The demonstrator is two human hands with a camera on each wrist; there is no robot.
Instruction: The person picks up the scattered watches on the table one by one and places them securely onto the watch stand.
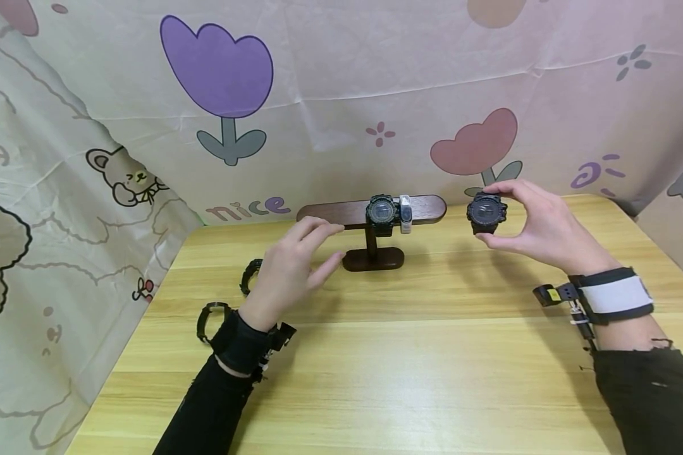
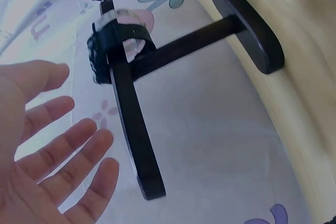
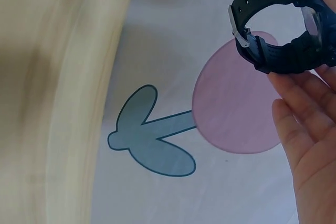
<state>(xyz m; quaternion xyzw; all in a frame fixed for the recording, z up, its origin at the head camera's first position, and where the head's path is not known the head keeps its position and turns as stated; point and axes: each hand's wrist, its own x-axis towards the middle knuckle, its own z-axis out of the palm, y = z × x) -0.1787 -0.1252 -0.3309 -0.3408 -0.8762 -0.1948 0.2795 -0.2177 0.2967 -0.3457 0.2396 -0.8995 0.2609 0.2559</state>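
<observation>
Stand (image 1: 372,218) carries a black watch (image 1: 381,213) and a white band (image 1: 405,213). Right hand (image 1: 537,224) pinches a third, the dark watch (image 1: 486,213), in the air just off the bar's right end, not yet hung. Left hand (image 1: 293,268) hovers with fingers spread and holds nothing; two more watches (image 1: 250,276) lie on the table (image 1: 410,366) at left.

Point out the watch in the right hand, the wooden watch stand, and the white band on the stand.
black watch (image 1: 486,213), head view, on its dial face.
wooden stand (image 1: 372,258), head view, on its oval base.
white band (image 1: 405,213), head view, on its front.
</observation>
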